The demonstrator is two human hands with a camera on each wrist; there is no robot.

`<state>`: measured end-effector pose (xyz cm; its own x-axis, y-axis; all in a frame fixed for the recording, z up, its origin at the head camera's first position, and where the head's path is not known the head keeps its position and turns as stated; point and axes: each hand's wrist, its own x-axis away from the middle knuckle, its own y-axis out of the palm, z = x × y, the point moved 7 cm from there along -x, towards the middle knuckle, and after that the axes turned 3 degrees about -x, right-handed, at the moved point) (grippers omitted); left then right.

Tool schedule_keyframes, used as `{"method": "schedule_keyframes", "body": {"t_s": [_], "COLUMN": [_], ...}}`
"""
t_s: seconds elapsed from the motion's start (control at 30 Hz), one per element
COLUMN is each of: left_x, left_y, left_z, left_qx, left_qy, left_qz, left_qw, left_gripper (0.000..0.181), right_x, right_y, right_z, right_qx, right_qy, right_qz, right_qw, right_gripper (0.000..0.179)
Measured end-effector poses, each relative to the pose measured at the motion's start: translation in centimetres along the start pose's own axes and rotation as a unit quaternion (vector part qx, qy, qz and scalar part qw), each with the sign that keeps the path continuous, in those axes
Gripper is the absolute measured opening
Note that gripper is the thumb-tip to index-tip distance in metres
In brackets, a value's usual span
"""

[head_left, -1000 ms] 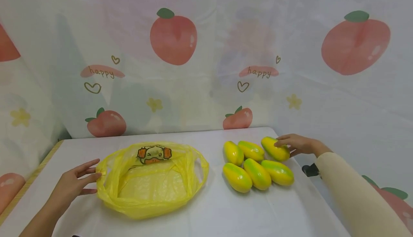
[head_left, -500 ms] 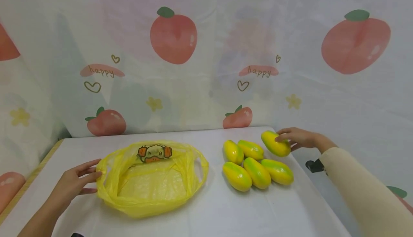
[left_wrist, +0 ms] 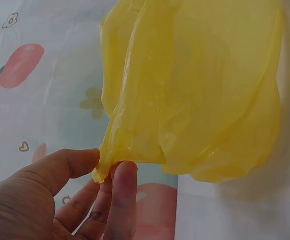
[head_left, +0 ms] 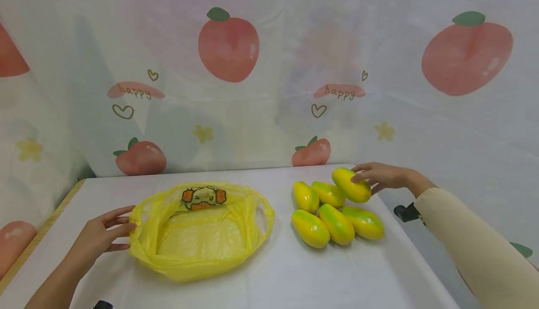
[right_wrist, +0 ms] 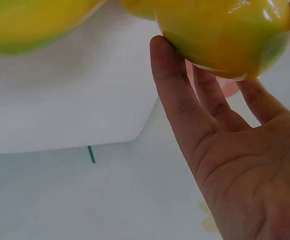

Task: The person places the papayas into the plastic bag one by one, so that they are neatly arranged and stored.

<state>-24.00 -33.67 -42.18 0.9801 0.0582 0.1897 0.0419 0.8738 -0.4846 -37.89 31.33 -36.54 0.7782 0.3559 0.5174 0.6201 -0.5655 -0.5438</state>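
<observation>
A yellow plastic bag (head_left: pixel 202 241) with a cartoon duck print lies open-mouthed on the left of the table. My left hand (head_left: pixel 94 234) pinches the handle at its left side; the left wrist view shows thumb and fingers on the gathered plastic (left_wrist: pixel 105 167). On the right, my right hand (head_left: pixel 385 176) holds a glossy yellow-green mango (head_left: pixel 350 185) by its right end, raised above the others. In the right wrist view, fingers (right_wrist: pixel 172 75) lie along the underside of that mango (right_wrist: pixel 224 35). Several similar mangoes (head_left: pixel 337 225) lie grouped below and left of it.
A white-covered table (head_left: pixel 278 271) bears everything, with its right edge close to the mangoes. Behind stands a fruit-printed curtain (head_left: pixel 252 112). A small black object (head_left: pixel 102 305) shows at the bottom edge, and a black piece (head_left: pixel 407 212) hangs by the right sleeve.
My right hand has lifted the back-right mango off the table and moved it slightly left. The left hand keeps its hold on the bag handle.
</observation>
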Motion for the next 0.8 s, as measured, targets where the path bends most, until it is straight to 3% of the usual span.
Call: {"method": "schedule_keyframes", "body": {"t_s": [0.4, 0.8], "left_x": [-0.1, -0.2], "left_y": [0.2, 0.1], "left_z": [-0.1, 0.1], "left_qx": [0.004, 0.011], "left_qy": [0.000, 0.004], "left_qz": [0.003, 0.004], "left_qw": [1.0000, 0.9999], "left_gripper": [0.077, 0.075], "right_x": [-0.3, -0.6], "right_y": [0.8, 2.4], "right_z": [-2.6, -5.4], "right_qx": [-0.002, -0.002], "right_qy": [-0.011, -0.039], "right_qz": [-0.023, -0.014], "right_qw": [0.9997, 0.9991], "right_gripper": [0.079, 0.074]}}
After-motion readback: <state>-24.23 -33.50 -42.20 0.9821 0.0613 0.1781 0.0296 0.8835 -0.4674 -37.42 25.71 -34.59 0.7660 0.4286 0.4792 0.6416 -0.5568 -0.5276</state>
